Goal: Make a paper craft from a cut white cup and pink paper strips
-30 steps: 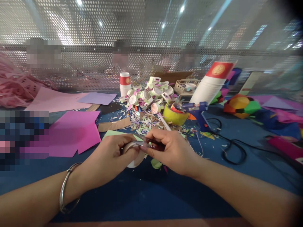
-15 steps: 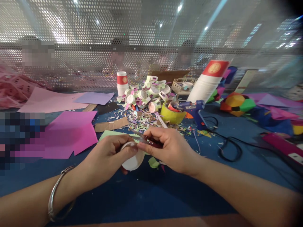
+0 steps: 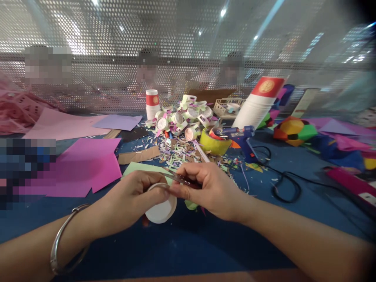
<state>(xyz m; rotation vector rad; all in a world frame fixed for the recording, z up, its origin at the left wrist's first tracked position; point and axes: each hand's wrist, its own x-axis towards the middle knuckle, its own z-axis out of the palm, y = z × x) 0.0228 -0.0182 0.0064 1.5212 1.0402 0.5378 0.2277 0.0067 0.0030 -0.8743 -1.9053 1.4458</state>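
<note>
Between thumb and fingers, my left hand [image 3: 132, 197] pinches a shallow white paper cup piece [image 3: 161, 209], its round inside turned toward me. My right hand [image 3: 210, 192] is closed on a pair of scissors [image 3: 188, 181] with dark red handles; the blades point left, just above the cup's rim. The right thumb and fingertips reach the edge of the cup piece. Part of the scissors is hidden by my right fingers. A green paper sheet [image 3: 136, 169] lies behind my hands, with a green scrap [image 3: 191, 205] by my right hand.
Beyond the paper scraps [image 3: 179, 150] stands a pile of cut cup pieces [image 3: 185, 117]. A blue glue gun [image 3: 245, 141] with a black cord rests by a yellow bowl [image 3: 216, 141]. Cup stacks [image 3: 152, 105] stand behind; pink paper [image 3: 88, 166] lies left.
The cup piece has come slightly down and left, and shows more of its inside. The scissors blades now sit above its rim, and my right hand has shifted slightly.
</note>
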